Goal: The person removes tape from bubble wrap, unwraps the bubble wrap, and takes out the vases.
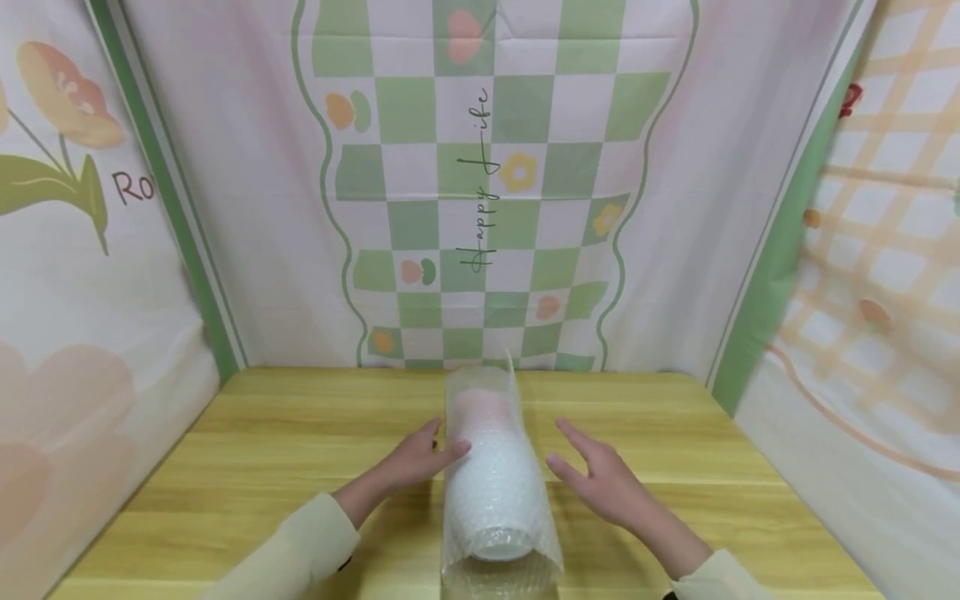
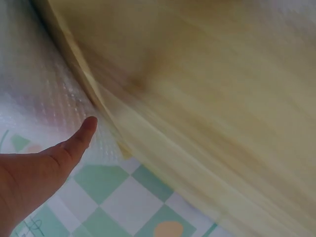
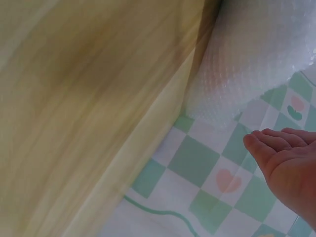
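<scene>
A roll of clear bubble wrap (image 1: 491,483) lies lengthwise on the table, pointing away from me. Inside it shows a rounded white object with a pinkish far part; the wrap blurs its kind. At the far end, a loose edge of the wrap sticks up. Left of the roll is my left hand (image 1: 420,457), fingers relaxed, its thumb overlapping the wrap's side in the head view. My right hand (image 1: 603,483) hovers at the right with fingers extended, a gap between it and the roll. In the right wrist view, the bubble wrap (image 3: 256,54) appears beyond the fingertips.
The wood-grain table (image 1: 300,417) reaches back to a hanging cloth (image 1: 517,108) with green and white checks. Printed cloths also close in the left side (image 1: 67,292) and the right side (image 1: 885,350).
</scene>
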`<control>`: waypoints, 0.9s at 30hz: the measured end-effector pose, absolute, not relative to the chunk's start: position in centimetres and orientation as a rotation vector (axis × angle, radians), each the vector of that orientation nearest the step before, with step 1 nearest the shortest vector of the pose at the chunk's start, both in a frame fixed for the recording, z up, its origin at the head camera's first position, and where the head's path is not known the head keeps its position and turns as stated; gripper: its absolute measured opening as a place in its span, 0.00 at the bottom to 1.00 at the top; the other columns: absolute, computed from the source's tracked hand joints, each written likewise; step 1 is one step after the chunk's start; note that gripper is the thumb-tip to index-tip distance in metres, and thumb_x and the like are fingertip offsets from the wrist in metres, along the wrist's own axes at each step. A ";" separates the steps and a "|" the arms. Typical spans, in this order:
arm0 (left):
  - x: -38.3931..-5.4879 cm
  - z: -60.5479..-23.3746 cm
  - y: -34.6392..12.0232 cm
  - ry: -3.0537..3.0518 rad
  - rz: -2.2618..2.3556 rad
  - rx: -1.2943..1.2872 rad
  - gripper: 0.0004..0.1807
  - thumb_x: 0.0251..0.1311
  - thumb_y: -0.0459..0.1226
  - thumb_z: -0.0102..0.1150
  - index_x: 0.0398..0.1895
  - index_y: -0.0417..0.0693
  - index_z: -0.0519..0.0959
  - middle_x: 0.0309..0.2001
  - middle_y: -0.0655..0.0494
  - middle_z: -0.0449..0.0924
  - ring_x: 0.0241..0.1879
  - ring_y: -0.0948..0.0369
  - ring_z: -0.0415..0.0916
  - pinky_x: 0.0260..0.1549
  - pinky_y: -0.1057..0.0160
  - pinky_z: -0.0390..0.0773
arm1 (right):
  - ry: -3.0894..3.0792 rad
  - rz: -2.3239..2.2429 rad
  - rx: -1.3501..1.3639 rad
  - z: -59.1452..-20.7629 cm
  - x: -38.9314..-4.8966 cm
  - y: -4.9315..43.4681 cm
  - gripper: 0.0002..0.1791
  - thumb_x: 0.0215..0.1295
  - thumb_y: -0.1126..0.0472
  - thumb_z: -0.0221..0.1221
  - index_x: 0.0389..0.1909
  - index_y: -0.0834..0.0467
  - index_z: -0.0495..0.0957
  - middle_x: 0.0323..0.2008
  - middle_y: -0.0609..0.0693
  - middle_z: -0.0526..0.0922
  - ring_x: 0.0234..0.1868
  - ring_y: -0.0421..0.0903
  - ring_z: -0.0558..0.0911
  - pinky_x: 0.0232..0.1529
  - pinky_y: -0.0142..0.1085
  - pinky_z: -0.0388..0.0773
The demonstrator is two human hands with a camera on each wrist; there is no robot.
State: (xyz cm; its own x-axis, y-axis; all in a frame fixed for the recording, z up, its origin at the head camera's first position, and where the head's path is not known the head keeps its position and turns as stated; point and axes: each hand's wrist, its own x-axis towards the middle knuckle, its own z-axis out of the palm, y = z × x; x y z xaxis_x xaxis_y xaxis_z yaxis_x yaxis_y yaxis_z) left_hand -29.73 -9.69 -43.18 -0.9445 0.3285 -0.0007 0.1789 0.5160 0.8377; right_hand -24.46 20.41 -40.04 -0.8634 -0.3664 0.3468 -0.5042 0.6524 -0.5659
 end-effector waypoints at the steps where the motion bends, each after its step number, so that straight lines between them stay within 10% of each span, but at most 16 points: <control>1: -29.7 -43.3 -9.6 2.581 1.419 0.429 0.55 0.60 0.65 0.53 0.72 0.29 0.51 0.67 0.29 0.60 0.62 0.37 0.65 0.57 0.40 0.68 | -2.675 1.014 0.698 -40.1 -24.3 20.2 0.35 0.73 0.50 0.52 0.69 0.71 0.59 0.67 0.67 0.63 0.65 0.66 0.65 0.64 0.56 0.60; 27: -29.4 -44.2 -7.3 2.421 1.623 0.416 0.44 0.61 0.63 0.54 0.64 0.33 0.66 0.53 0.41 0.76 0.52 0.48 0.75 0.49 0.48 0.77 | -2.691 1.303 0.523 -41.1 -22.4 17.4 0.33 0.67 0.48 0.59 0.59 0.72 0.72 0.55 0.66 0.78 0.50 0.62 0.80 0.49 0.50 0.79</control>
State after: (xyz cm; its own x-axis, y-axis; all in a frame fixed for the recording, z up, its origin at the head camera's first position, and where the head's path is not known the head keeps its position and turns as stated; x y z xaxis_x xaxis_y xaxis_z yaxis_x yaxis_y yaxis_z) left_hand -29.40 -7.34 -44.20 -0.9410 0.3385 -0.0072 0.1219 0.3584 0.9256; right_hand -22.37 17.44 -41.10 -0.9350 -0.2593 0.2419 -0.3506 0.5730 -0.7408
